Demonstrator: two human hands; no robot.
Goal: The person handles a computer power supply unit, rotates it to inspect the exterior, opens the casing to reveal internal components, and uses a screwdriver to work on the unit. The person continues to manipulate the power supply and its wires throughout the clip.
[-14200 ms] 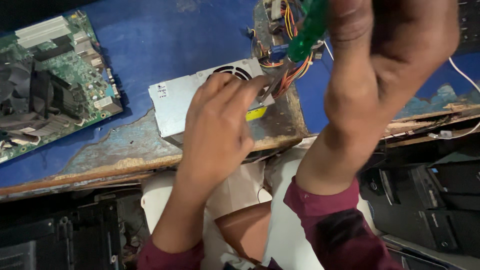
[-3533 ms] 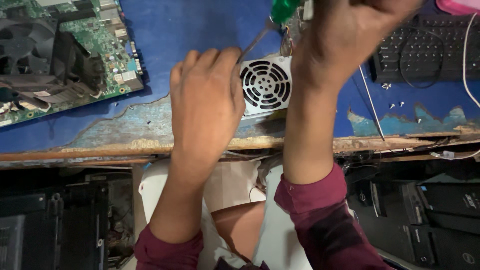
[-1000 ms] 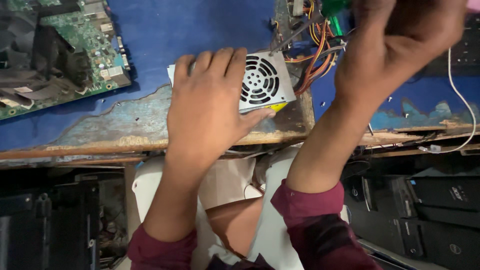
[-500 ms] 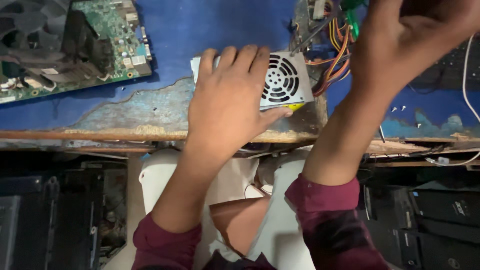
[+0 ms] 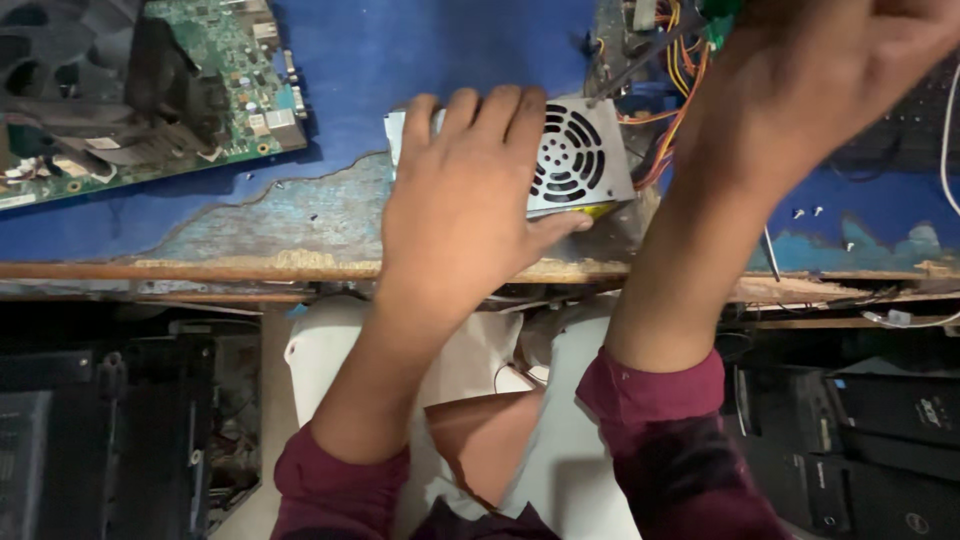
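Left hand (image 5: pixel 465 215) pressed flat, fingers spread, on the grey power supply unit (image 5: pixel 580 160) at the near edge of the blue workbench (image 5: pixel 440 50). Right hand (image 5: pixel 820 80) raised, curled around a green-handled screwdriver (image 5: pixel 715 12), shaft angled toward the unit's far corner beside coloured wires (image 5: pixel 675 120). Green motherboard (image 5: pixel 200 80) well left.

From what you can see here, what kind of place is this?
Probably a computer repair bench. A green motherboard lies on the worn blue table, the left hand presses on a metal power supply with loose wires, and black computer cases stand below.
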